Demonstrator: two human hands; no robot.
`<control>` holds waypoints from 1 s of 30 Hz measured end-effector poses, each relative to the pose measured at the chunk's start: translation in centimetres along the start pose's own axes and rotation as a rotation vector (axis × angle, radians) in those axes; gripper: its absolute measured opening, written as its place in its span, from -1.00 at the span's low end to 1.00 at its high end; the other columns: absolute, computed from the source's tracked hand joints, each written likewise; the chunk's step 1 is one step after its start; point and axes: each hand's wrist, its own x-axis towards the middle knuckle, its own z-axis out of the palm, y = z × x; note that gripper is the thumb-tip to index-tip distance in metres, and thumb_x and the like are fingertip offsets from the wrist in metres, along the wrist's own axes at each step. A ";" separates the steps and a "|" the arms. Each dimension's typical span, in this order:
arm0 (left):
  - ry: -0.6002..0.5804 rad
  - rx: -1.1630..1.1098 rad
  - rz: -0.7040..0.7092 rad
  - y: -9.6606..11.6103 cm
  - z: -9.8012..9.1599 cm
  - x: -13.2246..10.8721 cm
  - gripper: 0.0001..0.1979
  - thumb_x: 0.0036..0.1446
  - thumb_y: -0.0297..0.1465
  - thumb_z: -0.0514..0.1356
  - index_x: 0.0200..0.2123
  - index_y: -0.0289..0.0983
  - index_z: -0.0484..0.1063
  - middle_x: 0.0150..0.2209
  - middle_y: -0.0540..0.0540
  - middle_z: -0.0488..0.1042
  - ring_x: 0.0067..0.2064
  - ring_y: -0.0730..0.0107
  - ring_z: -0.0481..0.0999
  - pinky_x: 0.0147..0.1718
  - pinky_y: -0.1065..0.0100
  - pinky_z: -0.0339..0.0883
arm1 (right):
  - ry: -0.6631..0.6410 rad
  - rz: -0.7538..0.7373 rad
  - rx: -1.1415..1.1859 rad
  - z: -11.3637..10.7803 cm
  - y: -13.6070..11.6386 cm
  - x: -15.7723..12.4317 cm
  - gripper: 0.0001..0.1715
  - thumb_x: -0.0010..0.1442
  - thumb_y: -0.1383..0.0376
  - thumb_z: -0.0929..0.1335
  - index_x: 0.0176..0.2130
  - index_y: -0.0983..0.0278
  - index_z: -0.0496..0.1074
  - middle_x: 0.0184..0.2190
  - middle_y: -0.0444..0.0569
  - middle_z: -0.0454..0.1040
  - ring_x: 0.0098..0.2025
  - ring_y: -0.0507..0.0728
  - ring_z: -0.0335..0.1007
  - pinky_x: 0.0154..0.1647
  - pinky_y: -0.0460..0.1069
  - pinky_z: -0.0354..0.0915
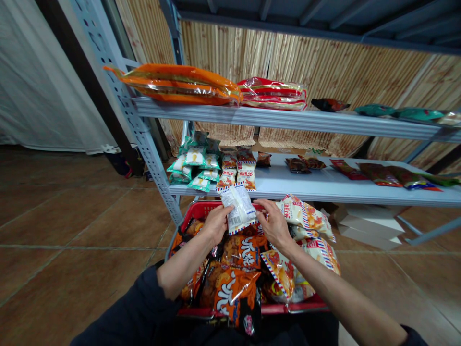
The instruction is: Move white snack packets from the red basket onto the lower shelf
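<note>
A white snack bag (237, 209) with a striped edge, barcode and small print facing up, is pinched in my left hand (218, 222), thumb on top. It is held tilted over the front of the basket's far side. My right hand (275, 223) is at the bag's right edge with fingers apart; whether the fingertips touch it I cannot tell. Beneath both hands is a red basket (201, 207) full of snack bags. Orange-and-black bags (237, 295) fill its left and middle, and white striped bags (306, 216) are piled on its right.
On the lower shelf (273, 185) stand green-and-white packets (194, 158), white striped bags (247, 172) and several dark packets (378, 174). The upper shelf (216, 113) bears a large orange package (180, 84) and a red one (272, 93). White boxes (367, 226) are on the floor.
</note>
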 end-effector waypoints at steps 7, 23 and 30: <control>0.012 -0.072 0.045 0.2 0.8 0.0 -0.85 -0.10 -0.51 0.21 -0.37 -0.41 0.44 -0.43 -0.16 0.54 -0.40 0.34 0.52 -0.39 0.38 0.39 | -0.036 -0.289 -0.258 -0.2 -1.4 -0.6 -0.68 0.13 0.41 0.22 -0.12 0.19 0.39 -0.20 0.02 0.37 -0.13 0.14 0.26 -0.11 0.09 0.25; -0.004 -0.003 0.099 0.5 2.5 -1.3 -0.72 -0.15 -0.38 0.29 -0.32 -0.35 0.37 -0.43 -0.10 0.49 -0.44 0.42 0.45 -0.45 0.39 0.31 | -0.204 -0.283 -0.499 0.7 -3.2 -1.7 -0.28 0.03 0.24 0.33 0.16 0.21 0.09 0.19 0.09 0.06 0.17 0.28 0.00 0.10 0.21 0.14; -0.081 -0.009 0.140 0.5 2.6 -2.0 -0.72 -0.11 -0.26 0.28 -0.38 -0.30 0.30 -0.30 -0.14 0.48 -0.25 0.34 0.49 -0.18 0.23 0.33 | -0.017 -0.099 -0.176 -0.2 -1.7 -0.2 -0.54 0.15 0.29 0.23 0.06 0.17 0.27 0.07 0.01 0.29 0.07 0.20 0.22 0.11 0.15 0.14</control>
